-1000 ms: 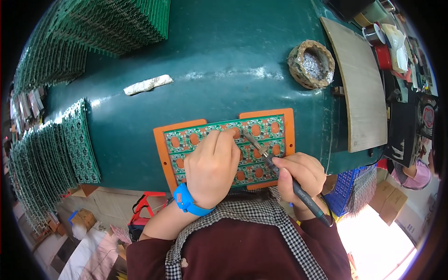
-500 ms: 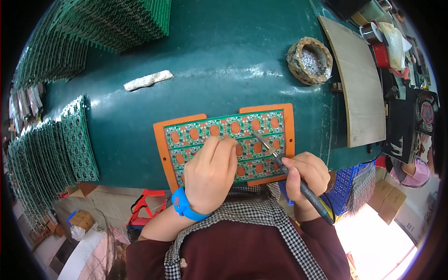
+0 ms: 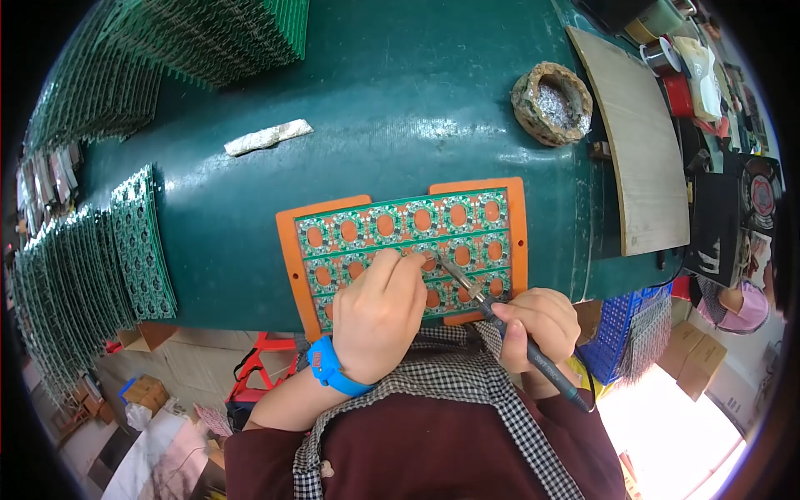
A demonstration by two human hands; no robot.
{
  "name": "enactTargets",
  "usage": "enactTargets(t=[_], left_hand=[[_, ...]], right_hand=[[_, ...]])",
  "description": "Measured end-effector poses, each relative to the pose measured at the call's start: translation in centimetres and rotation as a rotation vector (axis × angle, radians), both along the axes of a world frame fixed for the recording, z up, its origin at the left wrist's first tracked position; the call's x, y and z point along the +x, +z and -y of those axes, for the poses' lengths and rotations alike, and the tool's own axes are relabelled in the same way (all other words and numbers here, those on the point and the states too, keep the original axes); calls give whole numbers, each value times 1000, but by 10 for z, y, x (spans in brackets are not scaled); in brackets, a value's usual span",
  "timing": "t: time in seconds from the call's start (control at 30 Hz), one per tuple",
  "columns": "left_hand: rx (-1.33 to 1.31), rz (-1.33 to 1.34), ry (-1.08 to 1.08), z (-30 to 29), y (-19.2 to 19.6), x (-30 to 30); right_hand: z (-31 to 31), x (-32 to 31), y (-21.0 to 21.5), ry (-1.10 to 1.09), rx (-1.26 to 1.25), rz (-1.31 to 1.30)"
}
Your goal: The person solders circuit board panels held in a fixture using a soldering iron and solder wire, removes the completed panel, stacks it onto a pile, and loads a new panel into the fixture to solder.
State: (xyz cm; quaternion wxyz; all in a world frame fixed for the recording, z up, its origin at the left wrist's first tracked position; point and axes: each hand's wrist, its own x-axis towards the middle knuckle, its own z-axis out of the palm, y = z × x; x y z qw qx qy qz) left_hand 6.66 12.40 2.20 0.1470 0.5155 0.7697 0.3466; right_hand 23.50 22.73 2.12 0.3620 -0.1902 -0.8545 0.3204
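Two bare hands work over a green circuit board panel [image 3: 400,229] that sits in an orange frame [image 3: 287,250] at the near edge of a dark green surface [image 3: 392,108]. The panel holds rows of small round boards with orange showing through their centres.

The left hand [image 3: 379,317] rests on the near middle of the panel, back of the hand up, fingers [image 3: 400,267] curled and drawn together with their tips pressed down on the panel; whether they pinch anything is hidden. A blue wristband [image 3: 329,367] circles that wrist.

The right hand [image 3: 537,325] is at the near right corner of the frame, its fingers closed around the dark handle of a soldering iron [image 3: 500,321]. The iron slants up and to the left, and its metal tip meets the panel just beside the left fingertips.

Farther back on the right, a round, crusted holder filled with grey metal residue [image 3: 552,102] stands on the surface. To its right lies a plain tan board [image 3: 637,150]. A whitish, flattened scrap [image 3: 267,137] lies far left of centre.

Stacks of green circuit board panels [image 3: 92,258] stand on edge along the left side, and more of them [image 3: 200,42] fan across the far left corner. A blue plastic crate [image 3: 621,333] sits below the surface at the near right. The person wears a dark red top with a black and white checked collar [image 3: 433,400].
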Motion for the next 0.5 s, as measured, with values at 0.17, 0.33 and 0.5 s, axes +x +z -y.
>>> enactTargets(t=[0.17, 0.33, 0.5], left_hand=[[14, 5, -10, 6, 2, 2], [7, 87, -49, 21, 1, 12], [-5, 16, -91, 25, 0, 13]], right_hand=[[9, 8, -4, -38, -17, -40], [20, 25, -5, -22, 19, -102], [26, 26, -6, 28, -19, -68]])
